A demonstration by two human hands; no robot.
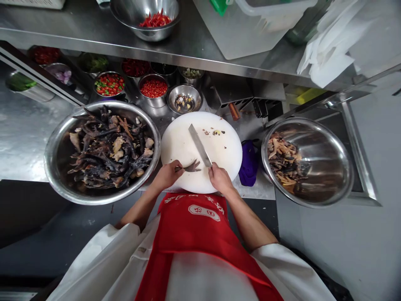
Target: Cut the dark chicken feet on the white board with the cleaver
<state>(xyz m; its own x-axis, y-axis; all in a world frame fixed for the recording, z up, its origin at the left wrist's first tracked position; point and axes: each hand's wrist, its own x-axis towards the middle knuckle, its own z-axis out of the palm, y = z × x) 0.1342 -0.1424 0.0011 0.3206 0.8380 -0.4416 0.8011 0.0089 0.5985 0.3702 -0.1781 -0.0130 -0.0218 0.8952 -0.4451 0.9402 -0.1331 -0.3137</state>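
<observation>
My left hand [171,172] is closed on the leg end of a chicken foot [191,166], whose toes spread out over the round white cutting board [175,129]. In my right hand [220,177] is the handle of a kitchen knife [199,144]; its blade slants up and to the left over the board, just right of the foot's toes. Small brown and yellow scraps [218,132] lie toward the board's far right. To the left stands a wide steel bowl [53,167] heaped with dark chicken feet [114,146]. Paler pieces [283,156] fill the left part of another steel bowl [326,159] at right.
Behind the board stand a small dish of scraps [184,99] and several steel containers, including chopped red chillies [153,88]. A steel shelf [94,39] overhangs them, with a chilli bowl [153,33] on it. A purple cloth [249,163] lies between board and right bowl.
</observation>
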